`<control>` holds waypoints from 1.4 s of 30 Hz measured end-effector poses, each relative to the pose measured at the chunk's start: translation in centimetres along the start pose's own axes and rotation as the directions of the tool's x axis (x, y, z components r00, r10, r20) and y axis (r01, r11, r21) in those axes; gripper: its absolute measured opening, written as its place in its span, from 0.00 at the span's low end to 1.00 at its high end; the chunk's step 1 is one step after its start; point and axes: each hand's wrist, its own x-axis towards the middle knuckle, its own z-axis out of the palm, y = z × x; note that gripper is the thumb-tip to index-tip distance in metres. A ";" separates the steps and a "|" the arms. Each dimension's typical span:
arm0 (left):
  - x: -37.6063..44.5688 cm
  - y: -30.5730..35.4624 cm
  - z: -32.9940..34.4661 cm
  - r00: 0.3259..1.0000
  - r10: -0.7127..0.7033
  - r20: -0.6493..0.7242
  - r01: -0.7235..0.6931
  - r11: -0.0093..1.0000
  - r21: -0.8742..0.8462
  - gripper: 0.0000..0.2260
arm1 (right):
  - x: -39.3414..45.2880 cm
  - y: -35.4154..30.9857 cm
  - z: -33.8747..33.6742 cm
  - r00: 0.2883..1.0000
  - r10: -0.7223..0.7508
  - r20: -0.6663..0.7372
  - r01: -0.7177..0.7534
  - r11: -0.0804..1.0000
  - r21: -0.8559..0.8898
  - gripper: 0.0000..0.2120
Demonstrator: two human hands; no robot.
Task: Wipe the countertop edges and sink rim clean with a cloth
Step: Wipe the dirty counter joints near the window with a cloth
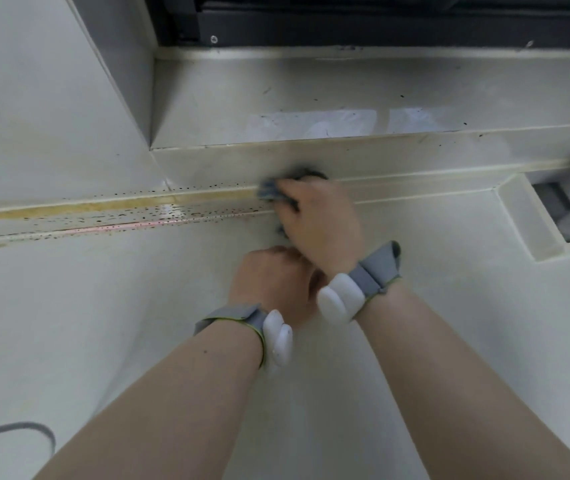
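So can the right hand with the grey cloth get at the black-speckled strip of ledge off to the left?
Probably yes. The right hand presses the grey cloth on that same ledge, and the speckled strip runs leftward with nothing lying on it. The left hand sits nearer the body, off that path.

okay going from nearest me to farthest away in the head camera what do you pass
left hand → right hand → cloth → raised ledge → black frame
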 end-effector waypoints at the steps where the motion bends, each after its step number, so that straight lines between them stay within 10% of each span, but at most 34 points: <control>1: -0.2 -0.2 -0.3 0.996 -0.049 0.076 0.050 0.999 -0.013 0.17 | 0.6 -1.2 0.5 0.998 -0.049 0.033 0.048 0.999 0.023 0.08; 7: -0.4 0.0 -0.2 0.996 -0.083 0.044 0.083 0.997 0.000 0.17 | 0.2 -0.6 0.2 0.998 -0.055 0.014 0.055 0.998 -0.015 0.09; 16: 0.1 -0.7 2.6 0.959 0.017 -0.284 -0.004 0.999 0.045 0.15 | -3.0 10.2 -4.4 0.926 0.326 -0.191 -0.351 0.929 -0.116 0.15; 24: 0.2 -0.8 2.9 0.946 0.034 -0.323 -0.030 0.999 0.018 0.15 | -4.3 14.2 -5.9 0.479 0.781 -0.401 -0.806 0.572 0.152 0.14; 36: 0.1 -0.7 2.6 0.948 0.025 -0.318 -0.014 0.999 0.035 0.15 | -5.9 7.3 -2.0 0.951 0.269 -0.154 -0.305 0.903 -0.302 0.09; 39: 0.0 -0.7 2.7 0.949 0.022 -0.315 -0.013 0.999 0.033 0.15 | -7.0 7.5 -3.3 0.967 0.232 -0.109 -0.250 0.946 -0.204 0.12; 42: 0.0 -0.8 2.8 0.954 0.020 -0.301 -0.011 0.999 0.031 0.15 | -6.4 10.2 -5.3 0.835 0.514 -0.196 -0.547 0.816 -0.188 0.21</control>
